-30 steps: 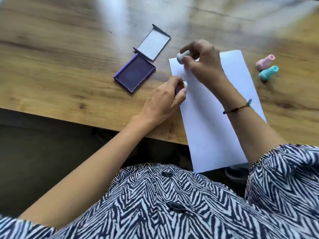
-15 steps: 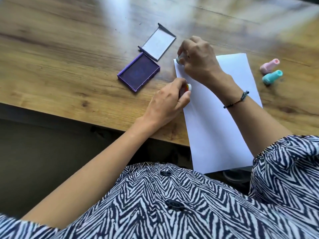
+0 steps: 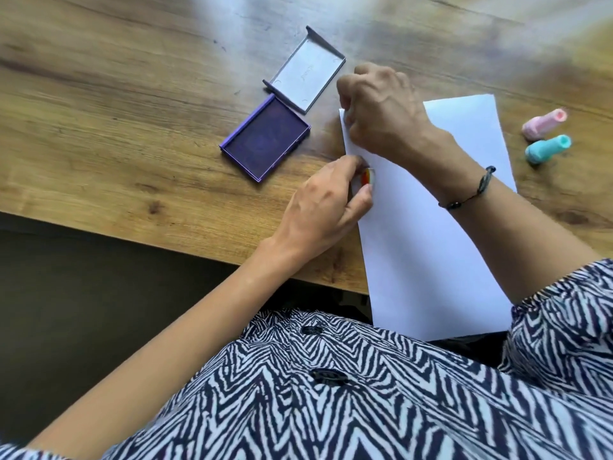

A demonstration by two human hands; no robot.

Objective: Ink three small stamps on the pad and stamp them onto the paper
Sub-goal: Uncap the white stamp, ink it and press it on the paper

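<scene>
A white paper (image 3: pixel 431 244) lies on the wooden table, its near end hanging over the edge. My right hand (image 3: pixel 381 107) is closed and pressed down on the paper's far left corner; the small stamp in it is hidden under the fingers. My left hand (image 3: pixel 328 200) rests at the paper's left edge and pinches a small orange and white cap (image 3: pixel 367 176). The open purple ink pad (image 3: pixel 265 141) sits to the left of the paper, apart from both hands. A pink stamp (image 3: pixel 544 123) and a teal stamp (image 3: pixel 549 148) lie to the right of the paper.
The ink pad's grey lid (image 3: pixel 306 69) lies inside up just behind the pad. The table's front edge (image 3: pixel 166 240) runs close to my body, with dark floor below it.
My right hand has come down with the stamp onto the paper's far left corner, and the stamp is now hidden. My left hand has stayed at the paper's edge.
</scene>
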